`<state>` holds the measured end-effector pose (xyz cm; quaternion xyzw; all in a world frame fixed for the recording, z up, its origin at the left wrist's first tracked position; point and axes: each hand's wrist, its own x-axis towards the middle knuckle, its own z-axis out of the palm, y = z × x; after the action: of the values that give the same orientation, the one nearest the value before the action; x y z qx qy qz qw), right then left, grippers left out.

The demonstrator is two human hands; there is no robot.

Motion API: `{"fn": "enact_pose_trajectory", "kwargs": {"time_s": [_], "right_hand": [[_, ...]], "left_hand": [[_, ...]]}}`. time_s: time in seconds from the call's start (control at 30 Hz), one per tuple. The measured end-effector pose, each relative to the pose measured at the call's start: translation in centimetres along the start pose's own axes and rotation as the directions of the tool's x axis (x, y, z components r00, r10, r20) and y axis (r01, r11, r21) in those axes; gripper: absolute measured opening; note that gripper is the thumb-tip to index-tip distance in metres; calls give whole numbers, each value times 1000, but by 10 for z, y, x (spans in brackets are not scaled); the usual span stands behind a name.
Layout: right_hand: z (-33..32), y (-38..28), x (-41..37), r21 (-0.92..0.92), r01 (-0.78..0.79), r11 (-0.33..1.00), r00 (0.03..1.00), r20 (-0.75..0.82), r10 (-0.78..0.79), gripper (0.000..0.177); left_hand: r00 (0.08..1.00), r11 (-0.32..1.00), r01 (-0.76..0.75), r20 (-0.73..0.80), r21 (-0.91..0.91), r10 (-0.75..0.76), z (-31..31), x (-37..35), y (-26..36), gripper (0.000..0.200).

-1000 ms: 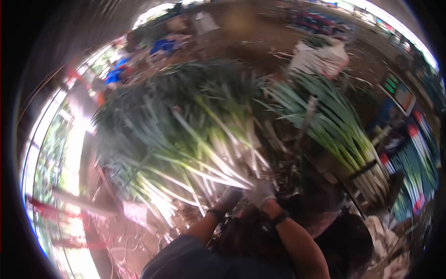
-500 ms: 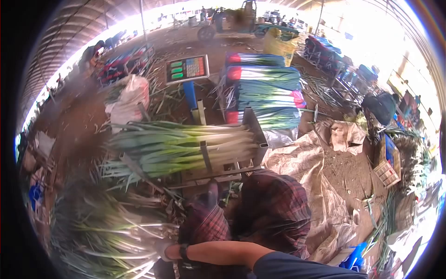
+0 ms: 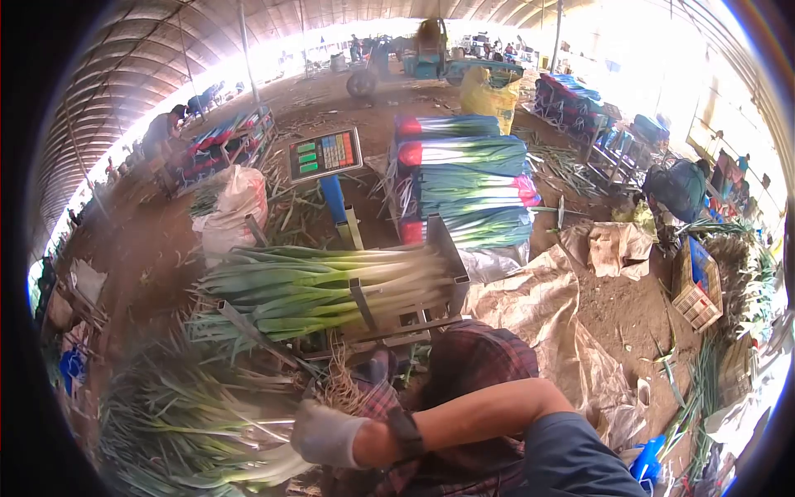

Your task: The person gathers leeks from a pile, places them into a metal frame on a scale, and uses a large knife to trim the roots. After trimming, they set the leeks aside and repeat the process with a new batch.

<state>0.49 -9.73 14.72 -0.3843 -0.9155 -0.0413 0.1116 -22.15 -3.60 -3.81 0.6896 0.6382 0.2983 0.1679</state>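
Note:
My right hand (image 3: 325,435), in a pale glove with a dark band at the wrist, is closed at the near edge of a loose heap of leeks (image 3: 190,422). A tuft of leek roots (image 3: 344,381) sticks up just beyond its fingers, and white stalks show below it. The fingers themselves are partly hidden. My left hand cannot be seen. In front, trimmed-looking leeks (image 3: 331,282) lie sideways in a metal cradle (image 3: 451,257), white ends to the right.
A scale display (image 3: 325,155) stands behind the cradle. Beyond it are stacked wrapped leek bundles (image 3: 472,178) and a yellow sack (image 3: 490,91). A white sack (image 3: 236,203) is at left; brown sheeting (image 3: 538,306) and a crate (image 3: 696,286) lie right. Another person (image 3: 161,132) bends far left.
My right arm has come up and inward, elbow now bent, from the heap's edge. Roots now show above the gloved hand. The view has shifted slightly.

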Motion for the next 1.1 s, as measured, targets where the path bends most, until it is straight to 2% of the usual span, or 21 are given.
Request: {"fn": "enact_pose_trajectory", "kwargs": {"time_s": [0.2, 0.3, 0.33, 0.43, 0.47, 0.5, 0.57, 0.6, 0.63, 0.67, 0.7, 0.73, 0.8, 0.83, 0.87, 0.9, 0.97, 1.0, 1.03, 1.07, 1.1], "right_hand": [[10, -10, -52, -114, -77, 991, 997, -9, 76, 16], [-6, -1, -85, 70, -214, 974, 975, -46, 217, 16], [-2, 5, -94, 171, -208, 963, 976, -34, 217, 19], [-5, 17, -115, 112, -325, 939, 944, -19, 329, 22], [-16, 17, -118, 49, -380, 924, 925, 53, 377, 24], [-16, 19, -122, -5, -353, 936, 936, 3, 353, 25], [-14, 22, -130, -117, -303, 946, 952, -86, 294, 26], [-9, 24, -131, -123, -306, 944, 952, -20, 306, 30], [-7, 28, -133, -141, -299, 944, 953, -93, 288, 31], [-5, 34, -137, -160, -292, 943, 950, -164, 267, 31], [-4, 39, -140, -177, -287, 941, 941, -234, 243, 32], [-3, 45, -142, -180, -296, 938, 938, -240, 250, 37], [-16, 55, -143, -57, -356, 933, 921, -189, 340, 46], [-21, 61, -145, 1, -389, 921, 910, -158, 384, 51], [-22, 66, -149, 18, -434, 901, 898, -69, 435, 68], [-26, 71, -147, 33, -467, 884, 883, -36, 468, 71], [-38, 79, -139, 61, -530, 846, 848, 36, 529, 78], [-37, 83, -140, 90, -517, 851, 856, 38, 516, 80], [-37, 87, -138, 107, -580, 808, 815, 85, 573, 79], [-37, 91, -133, 126, -628, 768, 778, 135, 614, 79], [-35, 95, -128, 145, -667, 731, 744, 188, 641, 78]], "left_hand": [[990, 999, -20, -135, 42, 26, -14, -8, 16, 23], [972, 995, -49, -227, 85, 67, -23, -14, 26, 24], [961, 992, -65, -261, 109, 92, -27, -15, 30, 25], [898, 969, -109, -397, 221, 192, -39, -22, 45, 26], [868, 958, -122, -441, 260, 230, -45, -24, 51, 27], [842, 951, -134, -475, 278, 257, -49, -22, 55, 27], [822, 958, -162, -506, 236, 263, -59, -13, 60, 28], [906, 961, -221, -399, -167, 139, -55, 0, 32, 35], [961, 754, -184, -275, -631, 5, -52, 13, 6, 47], [982, 457, -73, -145, -887, -124, -56, 25, 3, 62], [981, 191, -34, -69, -981, -180, -53, 36, 1, 63], [972, -92, -14, 8, -996, -234, -58, 45, 24, 65], [962, -266, 5, 77, -964, -263, -67, 64, 55, 65], [962, -394, 83, 176, -916, -207, -73, 69, 93, 65], [985, -350, 28, 85, -936, -148, -68, 88, 84, 64], [996, -308, -33, -6, -951, -88, -64, 106, 75, 63], [989, -327, -64, -16, -943, -147, -65, 120, 113, 59], [998, -364, -47, -31, -930, -50, -58, 134, 109, 58], [983, -328, -14, -74, -944, 170, -61, 134, 136, 58], [971, -382, 74, -20, -921, 236, -62, 131, 158, 58], [978, -343, 93, 22, -935, 206, -62, 137, 170, 57]]}}
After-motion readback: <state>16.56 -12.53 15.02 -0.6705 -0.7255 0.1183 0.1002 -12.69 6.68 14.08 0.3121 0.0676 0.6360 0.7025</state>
